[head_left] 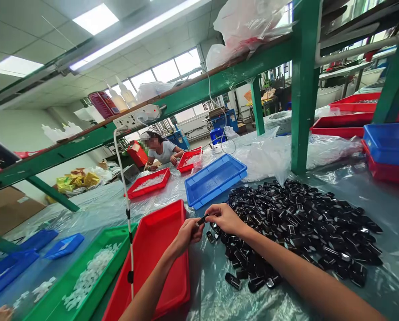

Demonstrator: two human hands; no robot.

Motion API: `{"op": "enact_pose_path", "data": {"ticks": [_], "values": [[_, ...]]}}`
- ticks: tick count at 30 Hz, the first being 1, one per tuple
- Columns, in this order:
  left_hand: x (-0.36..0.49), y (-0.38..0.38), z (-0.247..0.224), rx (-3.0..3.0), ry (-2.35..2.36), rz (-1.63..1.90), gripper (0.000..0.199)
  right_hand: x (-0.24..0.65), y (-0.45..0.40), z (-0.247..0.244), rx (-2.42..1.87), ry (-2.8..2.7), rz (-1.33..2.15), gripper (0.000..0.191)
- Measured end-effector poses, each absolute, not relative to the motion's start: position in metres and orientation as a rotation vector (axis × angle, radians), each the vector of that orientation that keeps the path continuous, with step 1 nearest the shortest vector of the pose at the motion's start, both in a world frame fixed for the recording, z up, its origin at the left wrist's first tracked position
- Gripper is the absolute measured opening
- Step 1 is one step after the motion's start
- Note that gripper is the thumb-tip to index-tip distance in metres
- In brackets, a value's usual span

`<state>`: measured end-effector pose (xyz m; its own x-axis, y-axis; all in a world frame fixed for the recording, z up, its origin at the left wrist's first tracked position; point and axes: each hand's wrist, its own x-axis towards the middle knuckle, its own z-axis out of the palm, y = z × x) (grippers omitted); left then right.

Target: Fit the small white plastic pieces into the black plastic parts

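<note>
My left hand (pixel 188 232) and my right hand (pixel 224 218) meet in front of me, both closed on one small black piece (pixel 202 220). Its exact kind is hard to make out between the fingers. To the right, beside my right hand and under that forearm, spreads a big pile of glossy black pieces (pixel 296 223) with silvery marks. A few loose ones lie at the pile's near edge, among them a single black piece (pixel 233 281). Below my left hand is a red tray (pixel 166 276), its visible floor bare.
A blue tray (pixel 215 178) stands just beyond my hands. Left is a green tray (pixel 119 236) with white pieces (pixel 95 272). A white cable (pixel 124 191) hangs from the green shelf frame (pixel 186 100). A person (pixel 164 149) sits across the table; another person's hand (pixel 0 313) shows lower left.
</note>
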<state>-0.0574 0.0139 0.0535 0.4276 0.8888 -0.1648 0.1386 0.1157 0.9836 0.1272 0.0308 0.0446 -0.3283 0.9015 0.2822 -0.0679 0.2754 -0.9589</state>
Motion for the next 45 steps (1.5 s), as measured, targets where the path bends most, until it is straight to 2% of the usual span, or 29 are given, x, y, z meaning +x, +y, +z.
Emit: {"op": "enact_pose_path", "data": {"ticks": [5,8,11,13,17,22,27,33,39,45], "values": [[-0.07,0.018,0.047,1.709,1.229,0.656,0.021,0.126,0.024,0.044,-0.93,-1.73,1.127,0.011],[-0.079,0.023,0.044,1.881,1.353,0.752,0.021,0.125,0.013,0.044,-1.035,-1.902,0.999,0.01],[-0.084,0.034,0.048,1.7,1.341,0.905,0.021,0.121,-0.004,0.038,-1.061,-2.226,0.886,0.009],[-0.081,0.044,0.054,1.533,1.286,0.939,0.02,0.119,-0.014,0.034,-0.983,-2.503,0.766,0.016],[-0.07,0.066,0.065,1.373,1.166,0.867,0.009,0.118,-0.017,0.036,-0.969,-2.721,0.414,0.03],[-0.056,0.068,0.047,1.299,1.091,0.704,0.013,0.124,0.008,0.048,-1.095,-2.818,0.1,0.033],[-0.056,0.049,0.026,1.502,1.152,0.563,0.028,0.126,0.021,0.041,-1.002,-2.922,0.104,0.032],[-0.068,0.038,0.028,1.545,1.202,0.666,0.041,0.114,0.027,0.026,-0.919,-2.965,0.049,0.029],[-0.073,0.027,0.023,1.715,1.308,0.649,0.045,0.112,0.033,0.02,-0.954,-2.889,0.034,0.017],[-0.074,0.0,0.058,1.992,1.492,0.586,0.041,0.126,0.015,0.048,-0.916,-2.633,0.265,0.016]]}}
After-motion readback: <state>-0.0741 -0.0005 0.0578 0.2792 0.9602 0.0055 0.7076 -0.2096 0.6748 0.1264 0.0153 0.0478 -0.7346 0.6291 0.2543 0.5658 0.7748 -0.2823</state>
